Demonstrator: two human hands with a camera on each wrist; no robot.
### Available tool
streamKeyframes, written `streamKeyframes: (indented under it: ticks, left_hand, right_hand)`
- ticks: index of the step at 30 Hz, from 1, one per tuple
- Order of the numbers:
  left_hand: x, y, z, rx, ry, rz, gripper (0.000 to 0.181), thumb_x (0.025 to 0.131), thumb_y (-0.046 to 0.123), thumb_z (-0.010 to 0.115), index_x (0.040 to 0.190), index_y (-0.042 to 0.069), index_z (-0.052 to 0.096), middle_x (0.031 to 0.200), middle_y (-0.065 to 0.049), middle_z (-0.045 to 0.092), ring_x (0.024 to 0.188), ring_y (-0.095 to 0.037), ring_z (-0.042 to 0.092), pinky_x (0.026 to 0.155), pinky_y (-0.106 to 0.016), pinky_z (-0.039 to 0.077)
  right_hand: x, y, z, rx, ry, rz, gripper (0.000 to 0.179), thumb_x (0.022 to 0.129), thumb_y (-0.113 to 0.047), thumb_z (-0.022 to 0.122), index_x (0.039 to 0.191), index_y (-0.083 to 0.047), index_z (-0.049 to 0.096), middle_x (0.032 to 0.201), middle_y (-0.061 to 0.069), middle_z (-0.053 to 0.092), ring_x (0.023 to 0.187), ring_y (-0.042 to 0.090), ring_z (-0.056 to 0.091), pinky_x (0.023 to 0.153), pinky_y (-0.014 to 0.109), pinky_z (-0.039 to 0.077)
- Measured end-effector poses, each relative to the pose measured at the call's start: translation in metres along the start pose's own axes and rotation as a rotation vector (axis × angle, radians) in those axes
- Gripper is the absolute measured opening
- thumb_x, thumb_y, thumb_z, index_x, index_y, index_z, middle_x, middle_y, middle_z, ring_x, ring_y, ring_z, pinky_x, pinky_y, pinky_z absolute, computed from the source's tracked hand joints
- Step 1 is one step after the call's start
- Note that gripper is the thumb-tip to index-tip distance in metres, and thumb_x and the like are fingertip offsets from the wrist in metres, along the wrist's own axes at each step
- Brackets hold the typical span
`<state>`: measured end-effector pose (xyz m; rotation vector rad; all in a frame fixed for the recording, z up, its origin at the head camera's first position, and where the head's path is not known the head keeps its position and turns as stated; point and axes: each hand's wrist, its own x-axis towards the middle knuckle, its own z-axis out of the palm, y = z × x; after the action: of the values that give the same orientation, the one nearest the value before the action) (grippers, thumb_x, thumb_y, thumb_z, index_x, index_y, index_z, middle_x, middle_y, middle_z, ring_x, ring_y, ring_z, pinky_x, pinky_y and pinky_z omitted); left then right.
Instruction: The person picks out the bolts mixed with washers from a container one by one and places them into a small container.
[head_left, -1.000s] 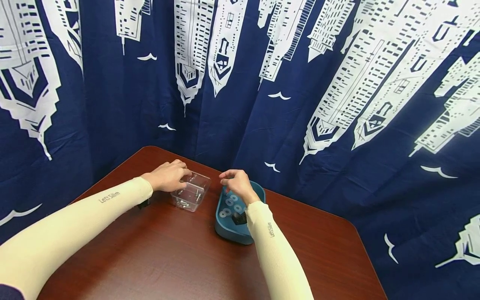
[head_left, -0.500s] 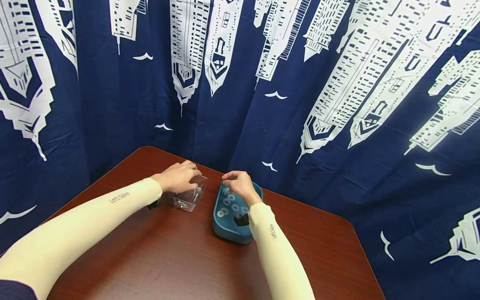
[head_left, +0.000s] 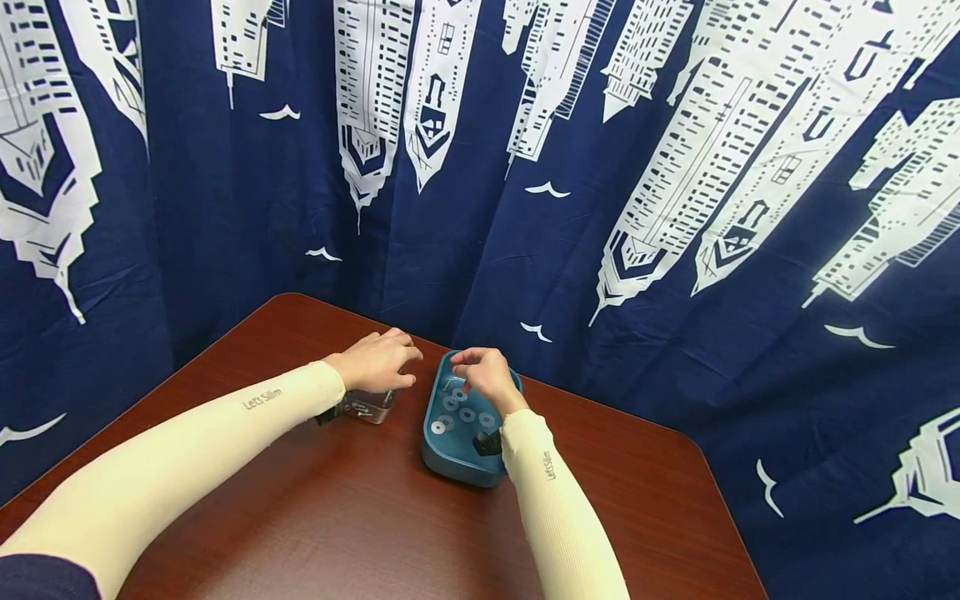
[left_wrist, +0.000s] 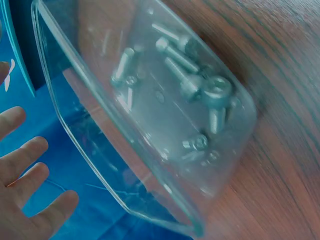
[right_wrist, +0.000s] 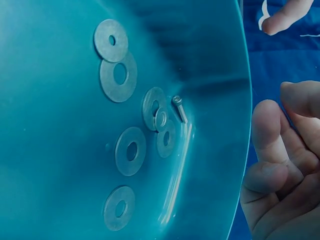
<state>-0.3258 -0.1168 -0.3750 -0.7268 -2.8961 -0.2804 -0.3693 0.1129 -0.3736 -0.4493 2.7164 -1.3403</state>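
My left hand (head_left: 377, 362) is over the clear plastic box (head_left: 371, 407), palm down. In the left wrist view its fingers (left_wrist: 32, 152) are spread beside the box rim, holding nothing. Several socket-head screws (left_wrist: 192, 85) of different sizes lie inside the box. My right hand (head_left: 483, 375) is over the far part of the blue bin (head_left: 457, 473). Its fingers (right_wrist: 266, 127) are loosely bent beside the bin's rim in the right wrist view, with nothing visible between them. Several flat washers (right_wrist: 131, 151) and one small screw (right_wrist: 179, 109) lie on the bin floor.
Both containers stand side by side near the far edge of the brown wooden table (head_left: 352, 517). A dark blue curtain (head_left: 435, 275) with white building prints hangs right behind it. A dark wrist camera (head_left: 487, 442) overlaps the bin.
My left hand has moved right across the clear box toward the bin, covering more of the box. The right hand has stayed over the bin, lowering slightly. The head view has shifted a little.
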Motion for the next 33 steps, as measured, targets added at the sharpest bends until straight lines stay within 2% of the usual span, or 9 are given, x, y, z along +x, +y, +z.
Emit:
streamKeyframes:
  ticks: [4, 8, 11, 16, 19, 26, 33]
  left_hand:
    - [0.005, 0.006, 0.002, 0.002, -0.024, -0.001, 0.045, 0.095, 0.039, 0.062, 0.133, 0.014, 0.065, 0.137, -0.009, 0.059, 0.132, -0.028, 0.047, 0.102, -0.052, 0.044]
    - [0.009, 0.011, 0.005, 0.008, -0.033, 0.004, 0.046, 0.095, 0.040, 0.063, 0.134, 0.015, 0.064, 0.138, -0.010, 0.058, 0.133, -0.028, 0.046, 0.103, -0.052, 0.044]
    - [0.012, 0.015, 0.008, 0.015, -0.031, 0.016, 0.046, 0.095, 0.040, 0.063, 0.134, 0.016, 0.064, 0.137, -0.010, 0.059, 0.132, -0.028, 0.047, 0.102, -0.052, 0.045]
    - [0.017, 0.021, 0.011, 0.017, -0.041, 0.026, 0.048, 0.095, 0.044, 0.064, 0.135, 0.017, 0.064, 0.135, -0.010, 0.060, 0.130, -0.028, 0.047, 0.100, -0.051, 0.046]
    - [0.018, 0.023, 0.012, 0.033, -0.049, 0.033, 0.051, 0.094, 0.046, 0.064, 0.136, 0.016, 0.064, 0.134, -0.010, 0.060, 0.129, -0.029, 0.048, 0.099, -0.051, 0.047]
    - [0.019, 0.023, 0.014, 0.037, -0.054, 0.031, 0.054, 0.094, 0.047, 0.065, 0.137, 0.016, 0.063, 0.133, -0.010, 0.060, 0.127, -0.029, 0.048, 0.098, -0.051, 0.047]
    - [0.020, 0.024, 0.015, 0.033, -0.057, 0.029, 0.054, 0.094, 0.048, 0.065, 0.137, 0.016, 0.063, 0.133, -0.010, 0.061, 0.127, -0.029, 0.048, 0.098, -0.051, 0.048]
  right_hand:
    - [-0.001, 0.003, -0.001, 0.023, -0.012, 0.013, 0.020, 0.091, -0.007, 0.068, 0.110, -0.001, 0.075, 0.102, 0.011, 0.074, 0.080, 0.047, 0.068, 0.085, 0.053, 0.054]
    - [-0.001, 0.005, -0.001, 0.035, -0.015, 0.009, 0.024, 0.091, -0.006, 0.068, 0.114, -0.001, 0.074, 0.111, 0.016, 0.074, 0.071, 0.039, 0.068, 0.081, 0.051, 0.057]
    - [0.000, 0.007, -0.001, 0.049, -0.013, -0.006, 0.027, 0.092, -0.005, 0.067, 0.118, -0.001, 0.072, 0.110, 0.017, 0.074, 0.071, 0.036, 0.069, 0.077, 0.050, 0.058]
    - [0.000, 0.013, 0.000, 0.081, -0.019, -0.015, 0.030, 0.092, -0.001, 0.065, 0.122, 0.003, 0.068, 0.106, 0.018, 0.074, 0.083, 0.049, 0.067, 0.078, 0.054, 0.058]
    - [0.000, 0.018, 0.002, 0.086, -0.017, -0.012, 0.033, 0.092, 0.000, 0.065, 0.124, 0.004, 0.067, 0.108, 0.019, 0.073, 0.078, 0.046, 0.068, 0.075, 0.051, 0.059]
    - [0.002, 0.027, 0.006, 0.124, -0.010, -0.008, 0.032, 0.090, 0.000, 0.069, 0.122, 0.007, 0.067, 0.103, 0.018, 0.073, 0.081, 0.041, 0.069, 0.068, 0.045, 0.059]
    - [0.002, 0.032, 0.009, 0.134, -0.005, 0.003, 0.031, 0.089, 0.000, 0.069, 0.120, 0.006, 0.068, 0.100, 0.018, 0.074, 0.063, 0.029, 0.066, 0.061, 0.037, 0.058]
